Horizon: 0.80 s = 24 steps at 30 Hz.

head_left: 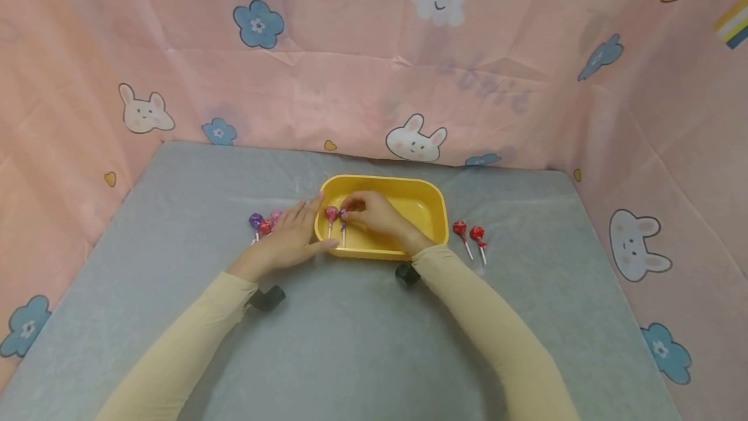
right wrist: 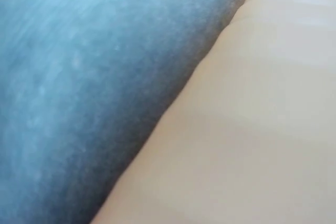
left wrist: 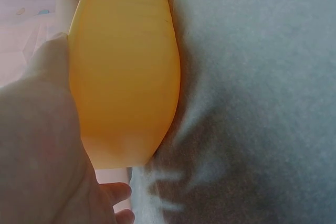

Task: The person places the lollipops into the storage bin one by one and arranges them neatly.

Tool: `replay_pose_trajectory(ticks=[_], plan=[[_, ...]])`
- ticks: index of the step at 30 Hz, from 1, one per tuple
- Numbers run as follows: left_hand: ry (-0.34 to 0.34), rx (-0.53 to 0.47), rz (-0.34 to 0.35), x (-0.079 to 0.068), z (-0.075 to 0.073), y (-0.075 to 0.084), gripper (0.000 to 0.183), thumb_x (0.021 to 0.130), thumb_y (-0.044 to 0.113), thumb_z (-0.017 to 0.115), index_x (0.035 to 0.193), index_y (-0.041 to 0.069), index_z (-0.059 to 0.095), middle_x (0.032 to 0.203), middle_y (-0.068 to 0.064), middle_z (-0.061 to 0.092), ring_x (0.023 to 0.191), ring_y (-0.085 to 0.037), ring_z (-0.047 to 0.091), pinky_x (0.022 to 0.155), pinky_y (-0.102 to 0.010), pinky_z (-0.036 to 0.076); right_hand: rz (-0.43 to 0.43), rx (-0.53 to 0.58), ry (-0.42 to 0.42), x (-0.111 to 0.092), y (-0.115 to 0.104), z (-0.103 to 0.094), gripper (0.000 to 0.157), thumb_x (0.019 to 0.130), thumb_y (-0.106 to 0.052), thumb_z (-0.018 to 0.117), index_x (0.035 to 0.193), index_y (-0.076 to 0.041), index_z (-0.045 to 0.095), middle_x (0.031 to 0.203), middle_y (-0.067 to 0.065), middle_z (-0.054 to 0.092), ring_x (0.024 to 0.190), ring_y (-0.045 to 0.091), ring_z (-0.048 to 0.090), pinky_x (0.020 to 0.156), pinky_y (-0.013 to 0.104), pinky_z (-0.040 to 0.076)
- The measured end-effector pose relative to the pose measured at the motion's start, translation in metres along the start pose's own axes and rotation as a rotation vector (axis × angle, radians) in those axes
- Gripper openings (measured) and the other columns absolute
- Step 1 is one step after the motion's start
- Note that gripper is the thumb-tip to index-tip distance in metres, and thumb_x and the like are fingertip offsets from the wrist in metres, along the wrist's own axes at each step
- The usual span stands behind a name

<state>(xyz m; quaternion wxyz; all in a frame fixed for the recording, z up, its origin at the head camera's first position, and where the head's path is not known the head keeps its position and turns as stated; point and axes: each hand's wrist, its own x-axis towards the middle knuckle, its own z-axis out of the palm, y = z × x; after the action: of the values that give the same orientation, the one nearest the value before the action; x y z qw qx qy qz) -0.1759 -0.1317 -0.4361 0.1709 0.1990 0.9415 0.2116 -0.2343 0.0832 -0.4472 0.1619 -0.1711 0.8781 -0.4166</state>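
Head view: inside the yellow box, toward its left end, the right hand pinches a purple lollipop; a pink lollipop lies nearer the box's left wall. The left hand, fingers extended, touches the box's left end. Assorted lollipops lie left of the box, two red lollipops right.

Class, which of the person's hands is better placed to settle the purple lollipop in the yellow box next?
Probably the right hand: it pinches the purple lollipop at its head, inside the yellow box. The left hand lies against the box's left end, farther off.
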Motion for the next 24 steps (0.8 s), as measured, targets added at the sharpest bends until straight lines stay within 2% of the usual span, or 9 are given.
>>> replay_pose_trajectory(ticks=[24], plan=[[0.01, -0.019, 0.011, 0.0006, 0.0008, -0.0022, 0.105, 0.091, 0.072, 0.045, 0.159, 0.015, -0.012, 0.168, -0.015, 0.006, 0.155, -0.042, 0.006, 0.125, -0.061, 0.004, 0.047, -0.013, -0.005, 0.0037, 0.0031, 0.0034, 0.017, 0.094, -0.022, 0.068, 0.107, -0.012, 0.071, 0.1, 0.004, 0.068, 0.093, 0.019, 0.057, 0.088, 0.028, 0.051]])
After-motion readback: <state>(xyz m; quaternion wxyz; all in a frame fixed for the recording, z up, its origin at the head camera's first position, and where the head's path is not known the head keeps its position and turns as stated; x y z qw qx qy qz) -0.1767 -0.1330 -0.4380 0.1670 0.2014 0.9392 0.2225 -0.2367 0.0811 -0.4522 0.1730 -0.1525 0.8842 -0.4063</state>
